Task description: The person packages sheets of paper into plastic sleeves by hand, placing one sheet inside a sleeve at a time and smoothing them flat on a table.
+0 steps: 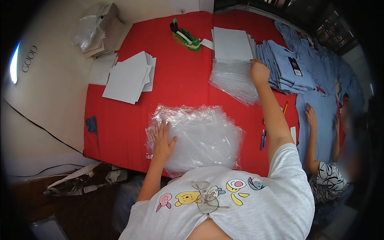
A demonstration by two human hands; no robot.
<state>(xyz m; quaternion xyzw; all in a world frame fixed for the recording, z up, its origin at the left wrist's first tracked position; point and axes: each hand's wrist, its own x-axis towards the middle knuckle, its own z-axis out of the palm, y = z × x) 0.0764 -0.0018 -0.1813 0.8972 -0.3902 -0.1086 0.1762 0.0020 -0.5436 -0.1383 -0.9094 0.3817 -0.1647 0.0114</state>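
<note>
My left hand (161, 138) lies with its fingers spread on a stack of clear plastic bags (204, 142), close in front of me. My right hand (260, 73) reaches far forward, its fingers closed at the near right corner of a white card sheet (232, 44). That sheet tops a pile at the back of the table, and a second batch of clear plastic bags (232, 80) spreads out from under its near edge. Just right of my right hand stands a pile of folded light-blue shirts (286, 66).
A red cloth covers the table (180, 80). More white cards (128, 78) lie at left, with a green tape dispenser (187, 38) at the back. Blue-handled snips (263, 139) and a pencil (285, 108) lie by my right arm. At right, a co-worker's hands (311, 115) rest on blue garments.
</note>
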